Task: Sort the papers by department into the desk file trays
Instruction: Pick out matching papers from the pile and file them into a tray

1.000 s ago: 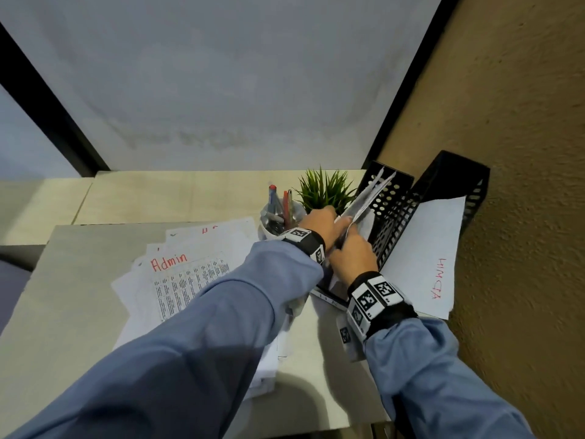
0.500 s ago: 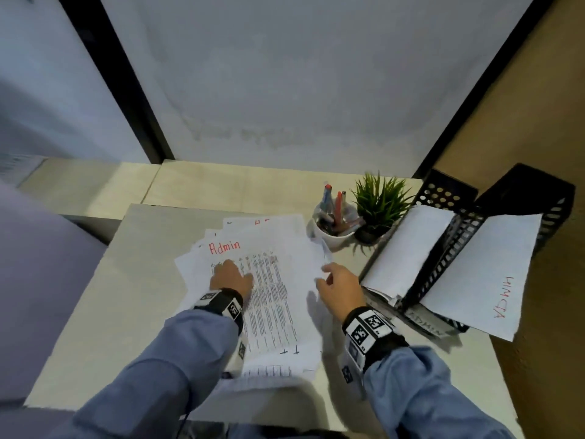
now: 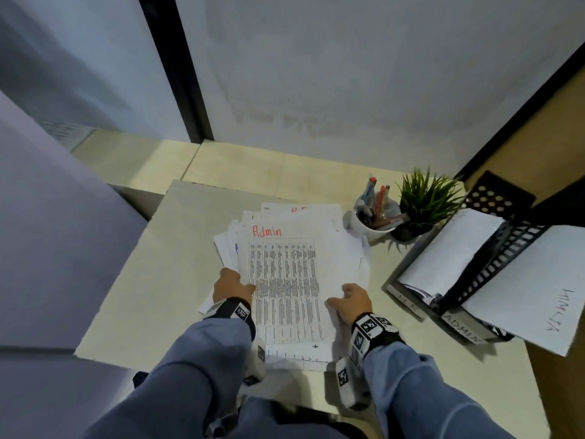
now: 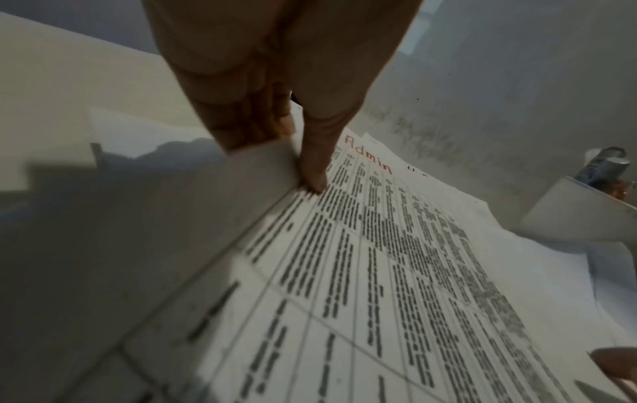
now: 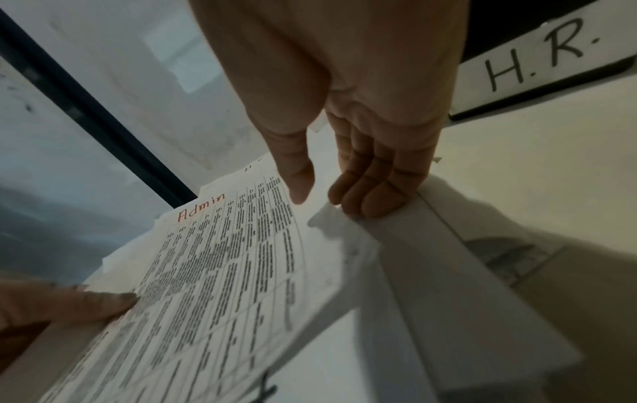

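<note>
White paper sheet marked "Admin" point(image 3: 281, 280), topmost on the worktop point(image 3: 152, 280) pile, is pinched at its left edge by the left hand point(image 3: 232, 288). Its right edge is touched by the right hand point(image 3: 351, 301), fingers relaxed, gripping nothing.

The top sheet point(image 3: 285, 280) of the pile was white, packed with a black printed grid of tiny text, and had "Admin" scrawled across the top in red marker. The desk point(image 3: 152, 280) was a pale beige-grey. Both sleeves point(image 3: 202, 369) were a washed-out blue, with black wristbands point(image 3: 232, 310) carrying black-and-white square code tags. The file trays point(image 3: 506, 236) were black mesh with round holes, white labels on the front lettered in black, and plain white sheets inside, one point(image 3: 538, 299) with reddish writing. The little plant point(image 3: 424, 198) was spiky green in a dark pot, next to a white cup point(image 3: 367, 226) holding red and blue pens. Wall on the right was tan.
</note>
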`<state>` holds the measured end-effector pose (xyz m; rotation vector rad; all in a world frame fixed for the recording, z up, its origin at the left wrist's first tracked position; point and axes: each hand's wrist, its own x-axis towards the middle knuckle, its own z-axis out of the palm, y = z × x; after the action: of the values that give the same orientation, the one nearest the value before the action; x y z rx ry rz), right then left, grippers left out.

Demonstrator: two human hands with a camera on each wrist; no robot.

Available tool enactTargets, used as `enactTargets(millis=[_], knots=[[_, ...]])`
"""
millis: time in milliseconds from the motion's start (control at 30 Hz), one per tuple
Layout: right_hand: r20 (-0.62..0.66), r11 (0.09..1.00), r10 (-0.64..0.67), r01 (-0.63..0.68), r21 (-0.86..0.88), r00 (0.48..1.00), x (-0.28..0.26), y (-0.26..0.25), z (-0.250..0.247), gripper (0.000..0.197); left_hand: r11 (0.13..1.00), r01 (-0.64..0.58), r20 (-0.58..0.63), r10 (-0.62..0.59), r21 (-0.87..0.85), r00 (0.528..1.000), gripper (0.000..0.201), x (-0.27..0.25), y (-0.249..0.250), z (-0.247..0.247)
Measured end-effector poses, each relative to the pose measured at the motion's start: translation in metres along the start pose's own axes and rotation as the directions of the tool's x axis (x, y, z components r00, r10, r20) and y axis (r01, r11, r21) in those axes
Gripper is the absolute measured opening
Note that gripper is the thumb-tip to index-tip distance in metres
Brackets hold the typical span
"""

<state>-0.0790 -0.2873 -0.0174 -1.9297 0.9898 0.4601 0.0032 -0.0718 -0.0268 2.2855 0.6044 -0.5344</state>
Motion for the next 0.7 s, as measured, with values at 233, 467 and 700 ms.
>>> enactTargets(millis=[233, 467, 700], knots=[[-0.035, 0.990, 0.024, -0.019, 0.137, 0.999, 0.001, 0.005, 0.000, 0.062, 0.928, -0.349, -0.029, 0.348, -0.134, 0.937, 0.019, 0.000, -0.018, -0.008], [-0.024, 0.870, 0.032, -0.016, 0.493, 0.999, 0.014, 0.010, -0.009, 0.049, 0.863, -0.170, 0.171, 0.280, -0.475, 0.945, 0.057, -0.004, -0.020, -0.007], [0.076, 0.806, -0.441, 0.357, 0.471, 0.894, 0.029, 0.010, -0.012, 0.027, 0.940, -0.161, 0.104, 0.201, -0.302, 0.974, 0.037, -0.008, -0.007, -0.002]])
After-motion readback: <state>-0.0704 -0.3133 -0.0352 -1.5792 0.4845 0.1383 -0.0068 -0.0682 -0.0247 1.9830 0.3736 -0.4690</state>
